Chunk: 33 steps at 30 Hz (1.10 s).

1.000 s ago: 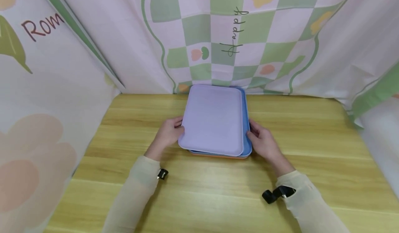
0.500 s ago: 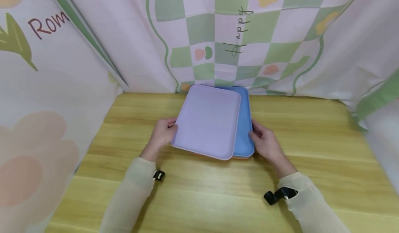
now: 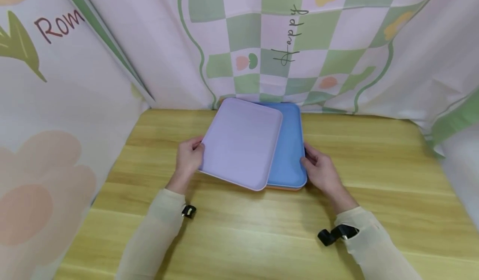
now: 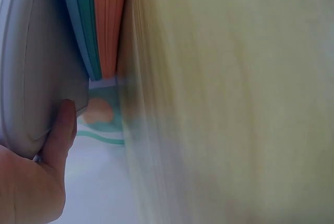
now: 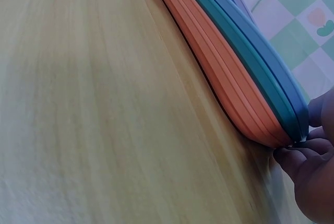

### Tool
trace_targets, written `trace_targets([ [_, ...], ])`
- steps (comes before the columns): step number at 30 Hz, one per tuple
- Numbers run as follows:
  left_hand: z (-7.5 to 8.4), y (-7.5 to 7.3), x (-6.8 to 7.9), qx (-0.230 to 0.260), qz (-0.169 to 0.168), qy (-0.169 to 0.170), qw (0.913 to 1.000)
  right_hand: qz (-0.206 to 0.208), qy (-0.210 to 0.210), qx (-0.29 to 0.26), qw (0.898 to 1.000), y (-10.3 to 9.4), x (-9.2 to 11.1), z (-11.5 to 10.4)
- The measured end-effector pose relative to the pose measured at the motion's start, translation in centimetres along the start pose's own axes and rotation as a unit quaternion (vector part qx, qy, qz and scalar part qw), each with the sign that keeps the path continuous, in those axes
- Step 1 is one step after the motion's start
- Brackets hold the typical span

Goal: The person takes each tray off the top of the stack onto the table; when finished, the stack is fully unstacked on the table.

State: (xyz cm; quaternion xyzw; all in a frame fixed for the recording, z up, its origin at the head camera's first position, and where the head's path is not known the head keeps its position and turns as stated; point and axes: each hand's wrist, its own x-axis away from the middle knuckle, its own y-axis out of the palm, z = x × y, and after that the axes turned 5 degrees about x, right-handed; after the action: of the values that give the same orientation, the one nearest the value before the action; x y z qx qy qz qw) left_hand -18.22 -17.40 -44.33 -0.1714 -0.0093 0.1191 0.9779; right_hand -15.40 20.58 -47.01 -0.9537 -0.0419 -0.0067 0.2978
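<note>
My left hand [image 3: 188, 157] grips the left rim of a lilac tray [image 3: 241, 142], with the fingers beneath it. The tray is turned askew and overlaps the left part of a blue tray [image 3: 289, 151]. In the left wrist view the lilac tray's underside stands apart from the stack. Under the blue tray lie a teal tray [image 5: 250, 57] and several orange trays [image 5: 222, 72]. My right hand [image 3: 319, 169] holds the stack's right edge, its thumb at the blue rim and its fingers curled low against the side.
The stack rests on a wood-grain table [image 3: 239, 230], close to its back edge. Behind it hangs a checked green and white curtain [image 3: 243, 30]. Another printed cloth [image 3: 75, 105] hangs along the left side. A black wrist strap [image 3: 338, 233] sits on the right sleeve.
The lilac tray has slid left and turned askew with my left hand, baring more of the blue tray. My right hand has stayed at the stack's right edge.
</note>
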Motion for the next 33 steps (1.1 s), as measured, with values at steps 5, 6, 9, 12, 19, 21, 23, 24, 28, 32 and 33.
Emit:
trace_targets([
  [5, -0.3, -0.6, -0.1, 0.017, 0.025, -0.017, 0.9994, 0.001, 0.004, 0.013, 1.0, -0.1, 0.1, -0.1],
  [6, -0.3, -0.7, -0.1, 0.019, 0.03, -0.02, 0.9992, 0.0, 0.005, 0.014, 1.0, -0.1, 0.1, -0.2],
  [9, -0.5, -1.1, -0.2, 0.026, 0.039, -0.031, 0.9984, -0.003, 0.01, 0.011, 1.0, -0.1, 0.1, -0.2],
  [12, -0.7, -1.5, -0.3, 0.036, 0.047, -0.044, 0.9973, -0.004, 0.012, 0.008, 1.0, -0.1, 0.1, -0.2],
  [19, -1.1, -2.6, -0.5, 0.059, 0.064, -0.054, 0.9947, -0.004, 0.017, 0.018, 1.0, -0.1, 0.1, -0.2],
  [21, -1.1, -2.9, -0.5, 0.063, 0.068, -0.054, 0.9943, -0.004, 0.018, 0.019, 1.0, -0.1, 0.1, -0.2],
  [23, -1.2, -3.3, -0.5, 0.068, 0.072, -0.056, 0.9935, -0.003, 0.016, 0.02, 1.0, -0.1, 0.1, -0.2],
  [24, -1.2, -3.6, -0.5, 0.07, 0.075, -0.059, 0.993, -0.004, 0.016, 0.021, 1.0, -0.1, 0.1, -0.2],
  [28, -1.5, -4.5, -0.5, 0.082, 0.092, -0.068, 0.9901, -0.006, 0.017, 0.02, 1.0, -0.1, 0.1, -0.2],
  [32, -1.6, -5.7, -0.5, 0.081, 0.111, -0.066, 0.9883, -0.006, 0.024, 0.017, 1.0, -0.1, 0.1, -0.3],
  [33, -1.7, -6.0, -0.5, 0.082, 0.115, -0.066, 0.9877, -0.006, 0.025, 0.016, 1.0, -0.1, 0.1, -0.3],
])
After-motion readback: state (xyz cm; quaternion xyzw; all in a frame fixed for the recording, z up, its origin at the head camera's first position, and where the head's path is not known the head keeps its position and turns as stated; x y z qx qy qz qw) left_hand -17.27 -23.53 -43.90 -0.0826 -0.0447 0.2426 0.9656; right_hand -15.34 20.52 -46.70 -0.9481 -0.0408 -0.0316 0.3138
